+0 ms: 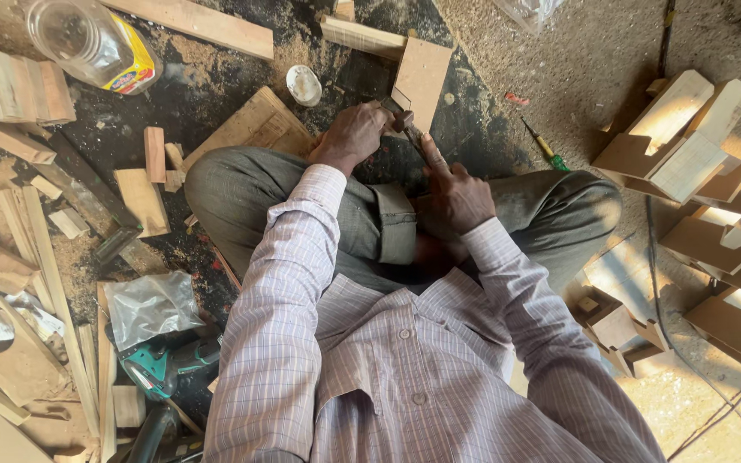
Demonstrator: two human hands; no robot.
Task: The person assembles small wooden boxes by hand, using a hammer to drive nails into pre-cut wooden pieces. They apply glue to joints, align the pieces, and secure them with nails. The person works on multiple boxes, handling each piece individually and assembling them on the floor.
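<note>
The person sits cross-legged on a sawdust-strewn floor, both hands at a flat wooden panel that lies just beyond the knees. The left hand is closed in a fist around a small hammer, whose dark head sits against the near edge of the panel, just past the knuckles. The right hand lies nearer the body than the panel, its forefinger stretched toward that near edge and the remaining fingers curled; whether it pinches a nail cannot be told. Left of the panel, a small round white lid rests on the dark ground. Further left of the panel lies a clear plastic jar on its side, carrying a yellow label with red and blue print. Well to the near left of the panel, a crumpled clear plastic bag lies beside a teal cordless drill. Pale, rough-sawn wood offcuts and long strips are scattered left of the panel. Right of the panel, a green-handled screwdriver lies on sawdust, and beyond it stand stacked angular wooden assemblies of smooth brown board with pale cut edges.
</note>
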